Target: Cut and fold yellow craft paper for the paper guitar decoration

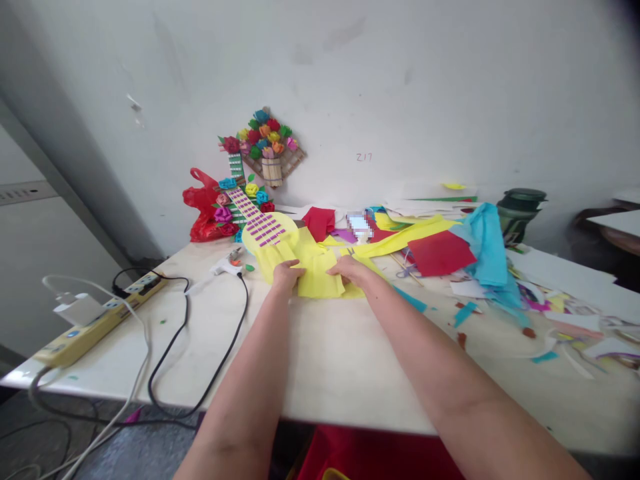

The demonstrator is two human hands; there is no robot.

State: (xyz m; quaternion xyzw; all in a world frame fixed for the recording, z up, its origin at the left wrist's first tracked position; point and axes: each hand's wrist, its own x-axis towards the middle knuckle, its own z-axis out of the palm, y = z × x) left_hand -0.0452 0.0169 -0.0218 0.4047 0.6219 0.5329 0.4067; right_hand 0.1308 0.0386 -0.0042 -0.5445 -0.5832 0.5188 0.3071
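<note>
Both of my hands hold a sheet of yellow crepe paper (318, 272) just above the table, in the middle of the head view. My left hand (287, 275) pinches its left side, thumb on top. On the right side my right hand (349, 269) grips the paper with bent fingers. Behind the sheet lies a yellow paper guitar (257, 225) with purple and white stripes; the paper hides its lower part. More yellow crepe paper stretches in a strip toward the back right, beside a red paper piece (442, 253).
A hot glue gun (227, 266) with a black cord lies left, near a power strip (100, 323). Paper flowers (267, 137) and a red plastic bag (203, 210) stand behind. Blue crepe paper (487, 243), scraps and a dark green bottle (520, 212) are at right.
</note>
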